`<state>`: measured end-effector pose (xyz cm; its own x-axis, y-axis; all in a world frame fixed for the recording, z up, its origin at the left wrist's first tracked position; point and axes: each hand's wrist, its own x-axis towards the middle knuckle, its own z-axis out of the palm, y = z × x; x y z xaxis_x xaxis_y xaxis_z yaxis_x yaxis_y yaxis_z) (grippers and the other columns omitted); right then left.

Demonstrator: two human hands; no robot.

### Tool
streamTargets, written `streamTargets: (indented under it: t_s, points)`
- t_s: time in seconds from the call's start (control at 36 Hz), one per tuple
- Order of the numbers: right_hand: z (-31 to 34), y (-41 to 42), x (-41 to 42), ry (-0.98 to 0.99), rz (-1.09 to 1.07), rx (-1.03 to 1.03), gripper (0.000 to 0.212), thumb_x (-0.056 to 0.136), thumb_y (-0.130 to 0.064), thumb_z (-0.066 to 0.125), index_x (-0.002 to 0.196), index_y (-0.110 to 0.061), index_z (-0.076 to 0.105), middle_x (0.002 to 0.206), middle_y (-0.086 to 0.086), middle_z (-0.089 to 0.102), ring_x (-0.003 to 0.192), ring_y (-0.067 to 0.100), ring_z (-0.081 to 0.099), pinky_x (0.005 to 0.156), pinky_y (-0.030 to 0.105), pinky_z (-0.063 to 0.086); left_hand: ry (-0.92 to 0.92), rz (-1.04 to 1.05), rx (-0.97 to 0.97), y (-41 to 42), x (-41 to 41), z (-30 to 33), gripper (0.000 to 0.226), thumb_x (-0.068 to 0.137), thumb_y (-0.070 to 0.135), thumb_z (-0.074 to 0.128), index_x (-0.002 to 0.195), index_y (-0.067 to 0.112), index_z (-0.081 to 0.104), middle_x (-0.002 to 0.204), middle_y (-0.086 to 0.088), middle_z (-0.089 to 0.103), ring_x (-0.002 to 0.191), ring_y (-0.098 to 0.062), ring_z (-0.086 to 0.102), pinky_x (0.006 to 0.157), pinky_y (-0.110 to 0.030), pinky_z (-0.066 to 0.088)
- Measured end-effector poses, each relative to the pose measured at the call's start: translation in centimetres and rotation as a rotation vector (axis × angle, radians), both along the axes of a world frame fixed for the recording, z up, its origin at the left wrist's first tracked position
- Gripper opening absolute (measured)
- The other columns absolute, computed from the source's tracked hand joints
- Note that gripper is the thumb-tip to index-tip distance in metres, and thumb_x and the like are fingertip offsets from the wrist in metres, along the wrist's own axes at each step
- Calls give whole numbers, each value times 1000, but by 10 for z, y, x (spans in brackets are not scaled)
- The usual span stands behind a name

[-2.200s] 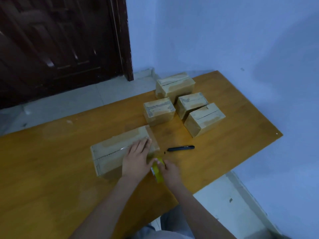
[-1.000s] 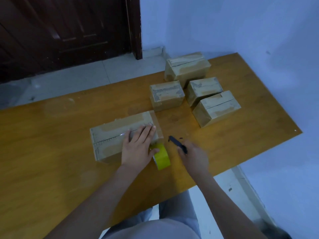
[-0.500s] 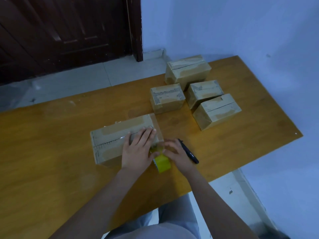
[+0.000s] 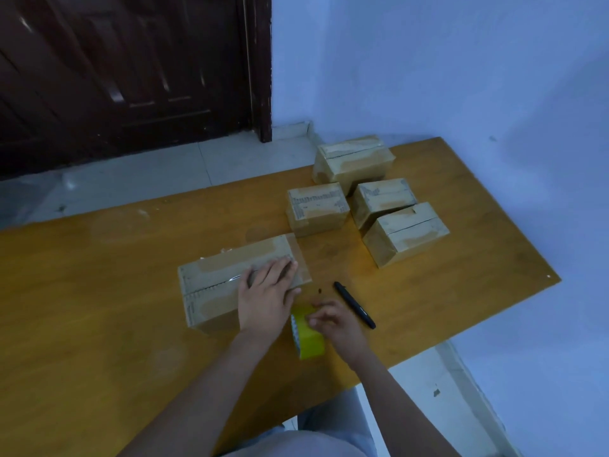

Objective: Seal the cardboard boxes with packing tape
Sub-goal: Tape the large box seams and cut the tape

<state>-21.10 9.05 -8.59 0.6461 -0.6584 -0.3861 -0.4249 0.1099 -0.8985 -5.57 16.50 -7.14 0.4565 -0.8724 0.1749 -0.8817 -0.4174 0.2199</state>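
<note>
Pen (image 4: pixel 354 304) now released onto the table (image 4: pixel 99 324), right hand (image 4: pixel 336 328) back gripping the tape roll (image 4: pixel 308 334) beside the box (image 4: pixel 224 285). Left hand (image 4: pixel 263 298) flat, fingers straight, pressing the box top, just left of the roll.

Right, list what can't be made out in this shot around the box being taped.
- Head view: the seam's right end on the long box lies under the left hand.
- The tape roll: its right side is behind the right hand, so the grip is unclear.
- Print on the four far boxes is too small and dim.
- The pen: its markings are too small.
</note>
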Motion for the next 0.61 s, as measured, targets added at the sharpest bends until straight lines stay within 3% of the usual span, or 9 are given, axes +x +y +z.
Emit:
streamTargets:
  t_s: [0.08, 0.19, 0.25, 0.33, 0.42, 0.5, 0.61]
  points:
    - [1, -4, -12, 27, -108, -19, 8, 82, -11, 70, 77, -17, 72, 108, 2, 57, 99, 6, 55, 88, 29, 45, -45, -28, -20, 1, 2, -5, 47, 90, 43, 41, 124, 20, 64, 122, 5, 63, 117, -13, 47, 98, -44, 33]
    - [4, -11, -25, 29, -223, -56, 19, 81, -9, 71, 69, -24, 71, 107, -4, 58, 102, 8, 55, 87, 27, 43, -106, -122, -35, 7, 12, -10, 46, 89, 42, 50, 125, 18, 63, 122, 3, 64, 114, -14, 49, 96, -43, 34]
    - [4, -14, -30, 14, -263, -35, 23, 81, -9, 71, 66, -27, 71, 109, -5, 58, 104, 15, 56, 89, 35, 45, -87, -137, -28, 10, 17, -7, 50, 82, 44, 60, 125, 18, 63, 121, 3, 65, 110, -16, 56, 95, -41, 32]
    - [4, -17, -36, -11, -300, -27, 27, 80, -7, 72, 63, -28, 71, 108, -2, 59, 103, 18, 57, 93, 43, 46, 93, -87, 4, 4, 17, 18, 66, 80, 62, 38, 126, 19, 59, 118, 3, 65, 107, -22, 58, 94, -39, 29]
    - [4, -17, -36, -3, -307, -14, 24, 79, -4, 72, 64, -22, 70, 107, 1, 59, 103, 17, 57, 95, 44, 45, 234, 47, 40, -19, 15, 39, 80, 79, 67, 20, 138, 17, 43, 131, -3, 52, 123, -25, 44, 102, -41, 28]
    - [6, -18, -35, -1, -304, -8, 24, 79, -4, 71, 63, -22, 69, 108, 2, 58, 103, 18, 57, 92, 39, 45, 203, 171, 203, -44, 20, 38, 72, 89, 57, 40, 145, 14, 27, 146, -6, 30, 137, -25, 23, 114, -44, 16]
    - [9, -18, -35, -15, -308, 4, 27, 79, -2, 71, 62, -23, 69, 109, 3, 59, 102, 15, 57, 84, 27, 43, 260, 261, 273, -65, 23, 32, 60, 82, 49, 54, 130, 15, 41, 130, -3, 45, 127, -23, 33, 112, -44, 16]
